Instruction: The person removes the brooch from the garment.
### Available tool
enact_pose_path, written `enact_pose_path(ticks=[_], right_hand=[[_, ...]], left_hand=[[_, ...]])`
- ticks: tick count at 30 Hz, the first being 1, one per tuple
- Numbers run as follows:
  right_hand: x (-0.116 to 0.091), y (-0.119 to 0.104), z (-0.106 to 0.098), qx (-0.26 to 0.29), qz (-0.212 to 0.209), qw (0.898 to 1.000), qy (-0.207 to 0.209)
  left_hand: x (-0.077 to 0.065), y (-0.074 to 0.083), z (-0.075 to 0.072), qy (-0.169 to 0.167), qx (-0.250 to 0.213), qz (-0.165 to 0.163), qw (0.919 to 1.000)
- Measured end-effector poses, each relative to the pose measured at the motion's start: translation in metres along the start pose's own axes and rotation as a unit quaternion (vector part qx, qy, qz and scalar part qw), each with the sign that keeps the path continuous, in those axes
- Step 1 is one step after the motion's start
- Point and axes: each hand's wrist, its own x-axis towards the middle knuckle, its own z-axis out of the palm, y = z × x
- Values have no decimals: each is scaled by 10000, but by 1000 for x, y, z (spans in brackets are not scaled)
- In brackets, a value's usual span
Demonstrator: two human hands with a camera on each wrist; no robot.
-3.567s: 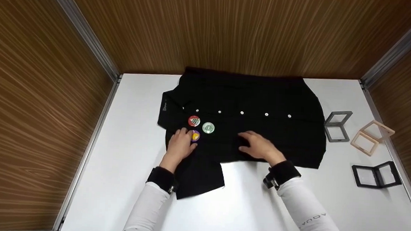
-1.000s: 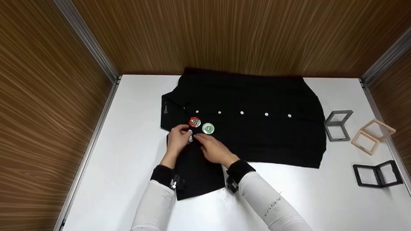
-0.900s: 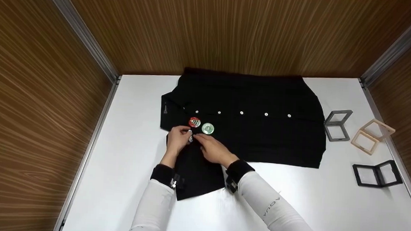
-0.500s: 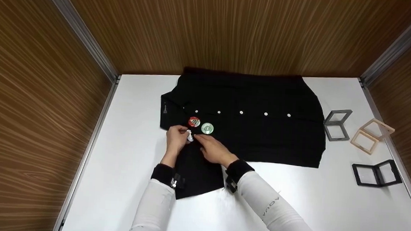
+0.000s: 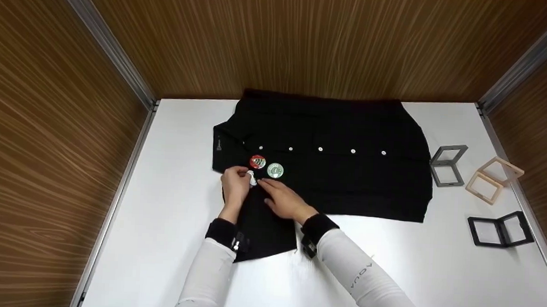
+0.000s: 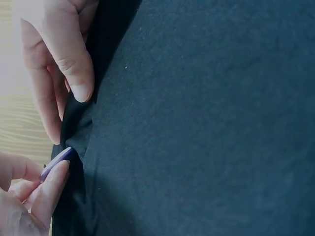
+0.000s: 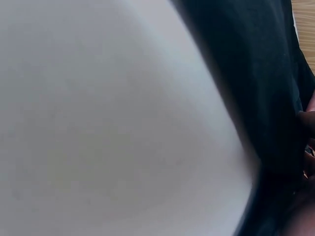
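A black short-sleeved shirt [image 5: 356,183] lies flat, its collar to the left. Near the collar, my left hand [image 5: 235,185] pinches a round button badge [image 5: 252,178] between thumb and fingers. The badge is tilted up, its white side showing in the head view; the left wrist view shows its purple edge [image 6: 55,163] against the cloth. Just right of it, my right hand [image 5: 286,202] touches the shirt with fairly straight fingers. A red badge [image 5: 257,162] and a pale green badge [image 5: 275,170] sit just beyond. The right wrist view mostly shows a blurred pale surface and black cloth.
At the right of the white table [image 5: 174,167] stand three opened hinged frames with clear windows: a grey frame [image 5: 447,174], a beige frame [image 5: 484,187] and a black frame [image 5: 501,231]. Wood-grain panels [image 5: 284,41] close in the back and sides.
Since the earliest frame, my right hand has moved left beside the badge. My left hand has lifted the purple badge from lying face up to tilted. Over the last second it turned slightly more.
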Motion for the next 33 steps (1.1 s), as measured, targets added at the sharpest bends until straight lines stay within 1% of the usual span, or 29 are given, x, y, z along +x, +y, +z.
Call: enact_pose_path(ticks=[2,4,7,10,11,13,15,16,19,22,24,26,28,31,33], right_hand=[[-1,0,1,10,-61,10000,28],[-1,0,1,5,-119,9999,33],[-1,-1,1,26,-126,9999,-18],[-1,-1,0,40,-59,9999,-86],[-1,-1,0,34,-43,9999,-99],[-1,0,0,21,-11,9999,-119],[-1,0,0,24,-12,9999,-113],[-1,1,0,20,-21,9999,-109],[-1,1,1,46,-55,9999,-103],[0,2,1,71,-104,9999,-90],[0,1,1,54,-107,9999,-106],[0,1,0,25,-83,9999,-127],[1,-1,0,15,-8,9999,-139],[3,-3,-1,15,122,9999,-76],[4,-5,-1,-7,190,9998,-29]], left_hand=[[0,0,0,-23,103,-52,9999],[1,0,-1,-131,196,-167,9996],[4,0,-4,-445,167,-475,9977],[7,-1,-7,-737,-80,-736,9945],[7,-1,-8,-793,-169,-792,9936],[8,-2,-8,-808,-246,-806,9932],[7,-2,-7,-723,-235,-733,9944],[7,-3,-7,-649,-141,-658,9956],[4,-4,-4,-294,335,-348,9984],[3,-4,-3,51,662,-64,9978],[3,-3,-3,147,696,41,9975],[3,-5,-3,144,590,13,9982],[2,-6,-4,45,360,-141,9992],[1,-8,-5,-118,-129,-457,9988],[-1,-9,-6,-240,-531,-666,9961]])
